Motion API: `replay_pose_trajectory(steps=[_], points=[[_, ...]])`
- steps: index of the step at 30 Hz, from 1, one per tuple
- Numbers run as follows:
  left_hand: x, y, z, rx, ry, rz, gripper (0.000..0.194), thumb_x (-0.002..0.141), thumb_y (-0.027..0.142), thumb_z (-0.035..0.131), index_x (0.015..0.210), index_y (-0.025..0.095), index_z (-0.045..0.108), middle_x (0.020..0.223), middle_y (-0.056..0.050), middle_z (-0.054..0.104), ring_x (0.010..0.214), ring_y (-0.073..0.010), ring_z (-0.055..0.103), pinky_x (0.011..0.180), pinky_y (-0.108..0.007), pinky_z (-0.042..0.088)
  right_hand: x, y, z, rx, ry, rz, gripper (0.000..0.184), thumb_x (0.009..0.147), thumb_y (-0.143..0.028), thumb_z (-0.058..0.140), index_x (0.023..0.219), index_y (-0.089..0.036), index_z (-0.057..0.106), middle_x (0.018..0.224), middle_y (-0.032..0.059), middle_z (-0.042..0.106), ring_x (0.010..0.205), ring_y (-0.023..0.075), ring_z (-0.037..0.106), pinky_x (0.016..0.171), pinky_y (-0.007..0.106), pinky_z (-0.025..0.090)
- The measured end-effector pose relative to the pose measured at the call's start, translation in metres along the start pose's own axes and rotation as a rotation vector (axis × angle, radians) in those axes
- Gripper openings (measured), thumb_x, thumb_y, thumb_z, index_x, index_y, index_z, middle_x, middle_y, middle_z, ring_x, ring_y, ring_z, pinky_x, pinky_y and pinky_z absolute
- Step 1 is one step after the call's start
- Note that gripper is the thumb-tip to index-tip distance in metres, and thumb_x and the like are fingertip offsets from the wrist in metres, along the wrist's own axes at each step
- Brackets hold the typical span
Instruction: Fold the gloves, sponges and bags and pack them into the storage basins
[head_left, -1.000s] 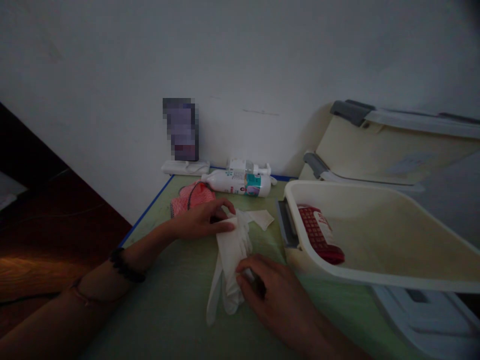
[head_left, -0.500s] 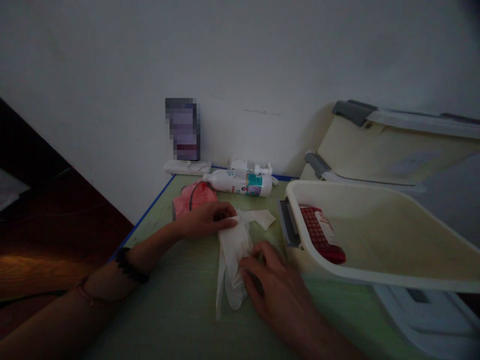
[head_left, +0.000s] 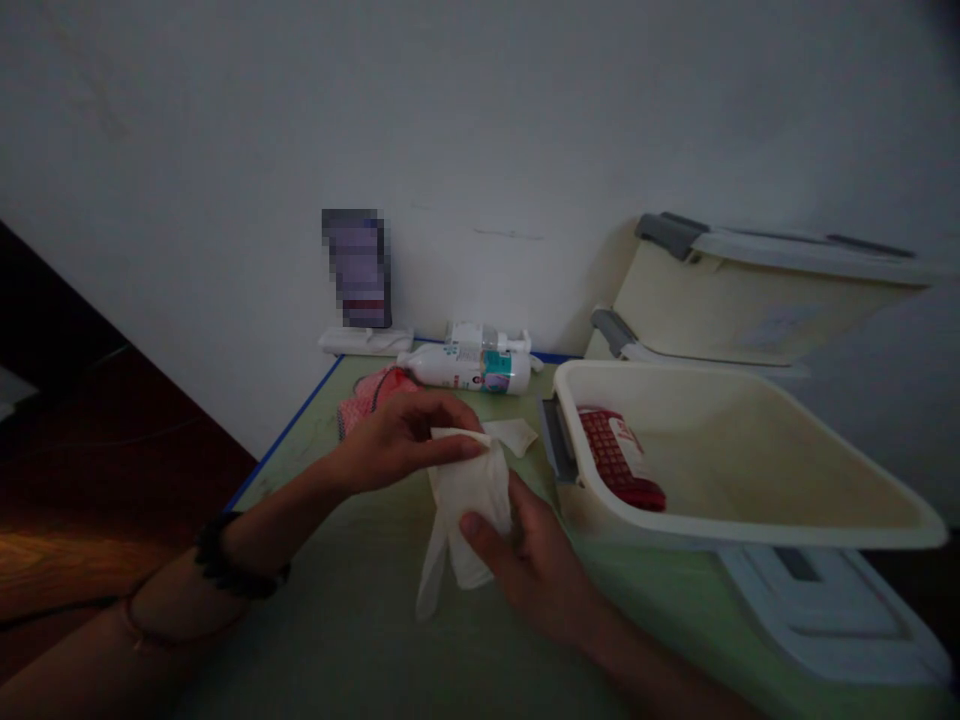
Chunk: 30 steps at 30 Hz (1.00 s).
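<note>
A soft, thin white glove-like item [head_left: 472,490] is bunched between my two hands above the green table. A narrow strip of it hangs at the lower left, and a white flap [head_left: 511,437] shows beyond my fingers at the upper right. My left hand [head_left: 409,440] pinches its top edge between thumb and fingers. On its right side, my right hand [head_left: 525,560] grips it with the thumb in front and the fingers behind, mostly hidden. Just past my left hand lies a pink cloth [head_left: 367,395] with dark edging.
White bottles [head_left: 465,367] lie along the table's [head_left: 315,610] back edge. On the right stands an open cream bin [head_left: 750,530] holding a red checked packet [head_left: 619,455], its lid [head_left: 750,300] raised against the wall. A blurred upright screen [head_left: 362,270] stands at back left.
My right hand has closed round the white item's right side, where its fingers were only at the edge before. The item appears lifted and more bunched. The view has shifted slightly.
</note>
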<state>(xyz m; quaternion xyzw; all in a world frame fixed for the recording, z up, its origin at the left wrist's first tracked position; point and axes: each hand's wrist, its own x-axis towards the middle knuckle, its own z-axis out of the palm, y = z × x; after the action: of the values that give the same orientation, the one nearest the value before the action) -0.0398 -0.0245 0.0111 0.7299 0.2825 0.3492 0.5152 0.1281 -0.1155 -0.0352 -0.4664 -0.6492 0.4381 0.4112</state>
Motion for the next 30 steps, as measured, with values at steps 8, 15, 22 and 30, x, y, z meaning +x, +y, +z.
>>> replay_pose_trajectory(steps=[8,15,22,30], points=[[0.002,0.005,0.011,-0.094,0.357,-0.078,0.028,0.067,0.036,0.071,0.079,0.017,0.054,0.081,-0.001,0.062,0.068,-0.0123,0.058,0.049,-0.02,0.043,0.005,0.0,0.003,0.367,-0.046,0.207,0.036,0.077,-0.034,0.066,0.109,-0.021,0.056,0.092,0.0024,0.066,0.079,0.0163,0.062,0.069,0.028,0.05],[0.006,-0.012,0.01,-0.452,0.152,-0.25,0.041,0.065,0.028,0.076,0.1,0.018,0.058,0.088,-0.002,0.069,0.083,-0.016,0.064,0.07,-0.027,0.05,0.008,-0.005,-0.002,0.504,0.018,0.276,0.031,0.072,-0.035,0.068,0.098,-0.02,0.058,0.08,0.0003,0.068,0.066,0.0147,0.064,0.06,0.027,0.051],[0.005,-0.022,0.004,-0.608,-0.077,-0.252,0.036,0.073,0.026,0.07,0.107,0.014,0.063,0.105,-0.009,0.069,0.099,-0.0211,0.063,0.087,-0.032,0.047,0.006,0.001,-0.002,0.619,0.07,0.321,0.032,0.073,-0.035,0.07,0.099,-0.02,0.059,0.081,-0.0001,0.068,0.067,0.0132,0.064,0.062,0.025,0.051],[0.002,-0.018,-0.004,-0.468,-0.111,-0.207,0.044,0.07,0.013,0.072,0.112,0.02,0.062,0.11,-0.007,0.069,0.099,-0.0214,0.065,0.086,-0.033,0.05,0.004,0.005,-0.003,0.715,-0.004,0.279,0.033,0.076,-0.033,0.068,0.106,-0.024,0.059,0.091,0.0004,0.068,0.075,0.014,0.063,0.067,0.026,0.05]])
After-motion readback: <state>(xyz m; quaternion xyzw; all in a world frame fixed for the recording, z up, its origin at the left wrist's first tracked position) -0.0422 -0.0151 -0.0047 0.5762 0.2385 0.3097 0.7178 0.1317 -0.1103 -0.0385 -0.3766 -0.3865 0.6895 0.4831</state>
